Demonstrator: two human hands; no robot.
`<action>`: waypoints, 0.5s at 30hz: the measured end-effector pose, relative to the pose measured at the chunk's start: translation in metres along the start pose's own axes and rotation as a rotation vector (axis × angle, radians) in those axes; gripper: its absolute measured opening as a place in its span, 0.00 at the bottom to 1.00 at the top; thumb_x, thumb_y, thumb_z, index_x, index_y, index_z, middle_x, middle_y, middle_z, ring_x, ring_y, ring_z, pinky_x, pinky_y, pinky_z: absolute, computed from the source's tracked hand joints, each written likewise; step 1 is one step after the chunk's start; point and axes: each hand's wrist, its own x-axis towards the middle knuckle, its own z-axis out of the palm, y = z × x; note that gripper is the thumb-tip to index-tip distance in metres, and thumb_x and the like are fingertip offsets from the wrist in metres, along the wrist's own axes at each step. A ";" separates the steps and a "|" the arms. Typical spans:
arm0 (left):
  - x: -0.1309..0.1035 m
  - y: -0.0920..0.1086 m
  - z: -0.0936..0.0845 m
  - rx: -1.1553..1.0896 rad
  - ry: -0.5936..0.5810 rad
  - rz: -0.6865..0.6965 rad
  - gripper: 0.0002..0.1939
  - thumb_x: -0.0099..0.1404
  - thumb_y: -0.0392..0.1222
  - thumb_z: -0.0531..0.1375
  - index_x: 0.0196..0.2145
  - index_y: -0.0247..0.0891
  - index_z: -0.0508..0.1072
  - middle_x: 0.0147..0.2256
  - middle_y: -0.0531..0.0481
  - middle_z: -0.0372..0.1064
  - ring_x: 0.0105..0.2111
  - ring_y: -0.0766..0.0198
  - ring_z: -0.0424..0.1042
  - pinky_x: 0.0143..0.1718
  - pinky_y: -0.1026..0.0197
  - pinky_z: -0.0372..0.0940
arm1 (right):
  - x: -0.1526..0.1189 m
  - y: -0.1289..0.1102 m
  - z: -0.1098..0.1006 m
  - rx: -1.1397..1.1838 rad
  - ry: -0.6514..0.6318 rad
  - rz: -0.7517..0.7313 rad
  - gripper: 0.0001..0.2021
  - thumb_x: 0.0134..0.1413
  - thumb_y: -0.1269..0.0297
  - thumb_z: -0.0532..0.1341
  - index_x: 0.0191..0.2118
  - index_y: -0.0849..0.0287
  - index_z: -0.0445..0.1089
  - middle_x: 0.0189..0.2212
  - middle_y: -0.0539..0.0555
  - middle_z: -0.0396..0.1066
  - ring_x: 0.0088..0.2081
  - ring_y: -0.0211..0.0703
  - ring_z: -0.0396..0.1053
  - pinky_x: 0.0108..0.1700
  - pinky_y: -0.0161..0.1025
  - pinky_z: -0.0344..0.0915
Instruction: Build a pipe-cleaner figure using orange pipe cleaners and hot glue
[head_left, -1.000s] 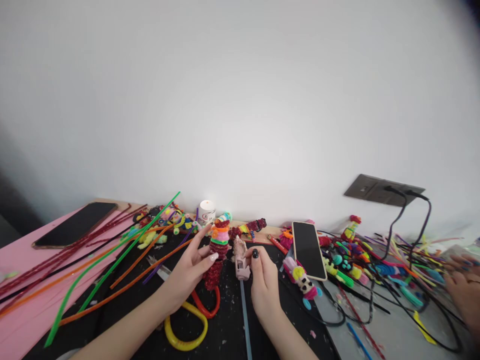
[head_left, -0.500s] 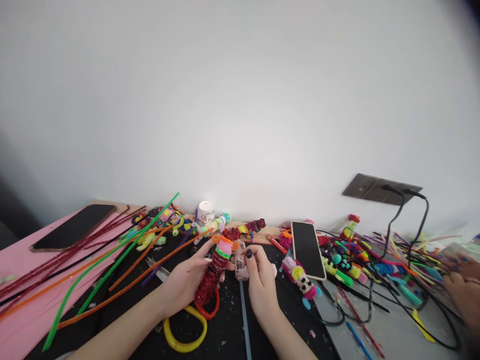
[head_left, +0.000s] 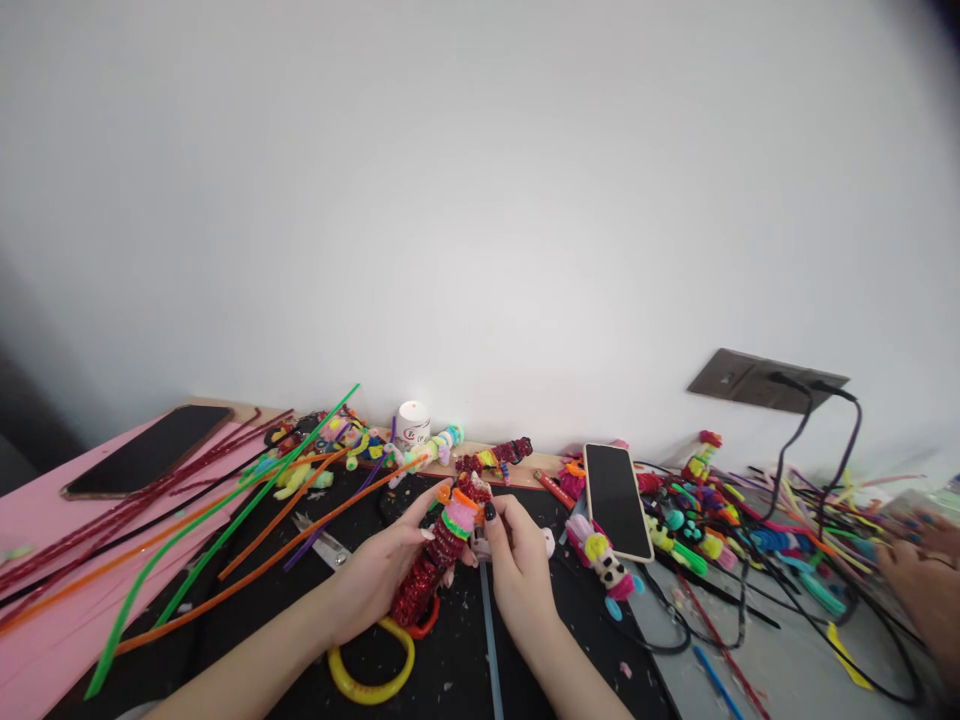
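Observation:
My left hand (head_left: 375, 570) is closed around a pipe-cleaner figure (head_left: 427, 580) with a dark red, glittery body and bands of green, pink and orange. The figure leans up and to the right, its far end close to my right thumb. My right hand (head_left: 521, 570) is wrapped around a pale pink glue gun (head_left: 481, 545), mostly hidden behind the figure and my fingers. A long translucent glue stick (head_left: 491, 640) runs from its back towards me. Under the figure lie scissors with a yellow and red handle (head_left: 371, 695), their blades beside my left wrist.
Long pipe cleaners (head_left: 247, 500) cross pink sheets on the left, near a dark phone (head_left: 150, 450). A paper cup (head_left: 413, 424) stands by the wall. Right are a white-edged phone (head_left: 619, 500), several pipe-cleaner figures, cables, and another person's hand (head_left: 919, 570).
My left hand has brought the red figure slightly right and tilted it, so its upper end now covers more of the glue gun. My right hand has barely moved.

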 end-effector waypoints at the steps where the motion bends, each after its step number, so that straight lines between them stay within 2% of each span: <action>1: 0.000 -0.001 -0.001 -0.005 0.002 0.004 0.37 0.61 0.35 0.50 0.66 0.40 0.40 0.39 0.45 0.72 0.37 0.57 0.69 0.37 0.57 0.59 | 0.000 0.000 0.000 -0.006 -0.002 -0.001 0.12 0.64 0.62 0.49 0.37 0.60 0.66 0.29 0.52 0.66 0.30 0.42 0.64 0.33 0.37 0.60; 7: 0.000 -0.001 0.000 -0.006 0.029 0.004 0.38 0.61 0.36 0.50 0.66 0.37 0.39 0.36 0.45 0.72 0.35 0.57 0.69 0.36 0.57 0.59 | -0.002 0.000 0.000 -0.057 -0.016 -0.025 0.12 0.65 0.63 0.48 0.35 0.60 0.66 0.31 0.55 0.67 0.33 0.45 0.65 0.36 0.39 0.60; 15: -0.001 0.002 0.004 -0.018 0.077 -0.001 0.40 0.60 0.36 0.52 0.66 0.37 0.37 0.37 0.45 0.72 0.33 0.59 0.68 0.34 0.58 0.60 | -0.001 -0.004 0.003 -0.025 -0.038 -0.067 0.15 0.65 0.64 0.48 0.27 0.58 0.62 0.29 0.55 0.66 0.32 0.45 0.65 0.34 0.40 0.60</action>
